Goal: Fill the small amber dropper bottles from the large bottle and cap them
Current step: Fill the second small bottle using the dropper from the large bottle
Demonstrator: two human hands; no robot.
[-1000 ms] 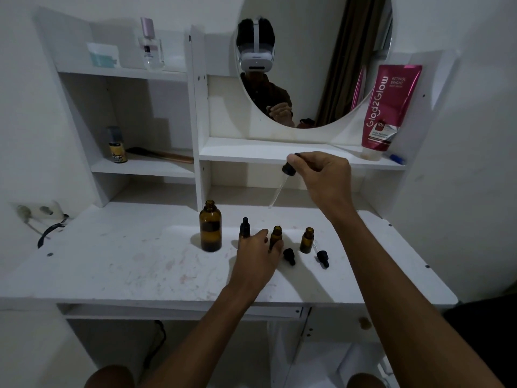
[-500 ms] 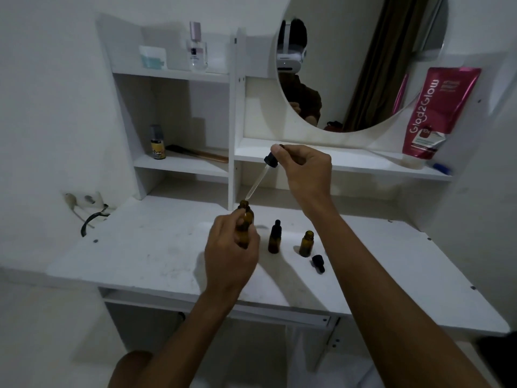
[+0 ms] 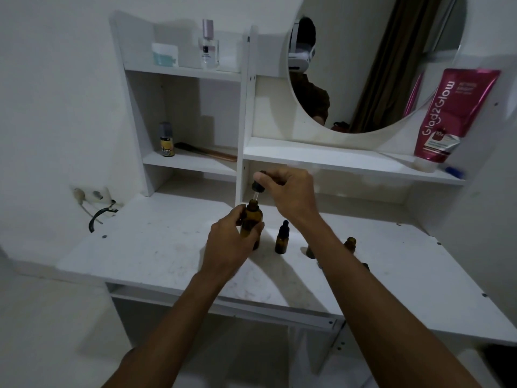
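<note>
At the centre of the frame the left hand [image 3: 232,243] grips the big bottle [image 3: 252,219], fingers and thumb curled round its amber body, which stands upright. The hand hides part of the base, so I cannot tell if it sits on the desk [image 3: 145,247] or just above it. Right over it, the right hand [image 3: 289,193] pinches the black bulb of a dropper [image 3: 257,186] between thumb and fingertips. The dropper's glass tube points down into the big bottle's open neck. Just right of the big bottle a capped bottle [image 3: 282,240] stands on the desk, small and amber with a black dropper top, apart from both hands. Farther right, an open bottle [image 3: 350,243] shows past the far edge of the right forearm. Between these two a dark shape is mostly hidden by that arm, and I cannot tell what it is. In the upper right of the frame hangs a round mirror [image 3: 391,51], and a pink tube [image 3: 447,116] stands cap-down on the shelf beside it. On the top shelf at upper left sit a jar [image 3: 165,54] and a perfume bottle [image 3: 208,47], well apart from the work. On the shelf below stands a small yellow-labelled can [image 3: 166,140]. At the left edge a wall socket [image 3: 91,194] has a black cable [image 3: 98,217] hanging from it onto the desk corner.
</note>
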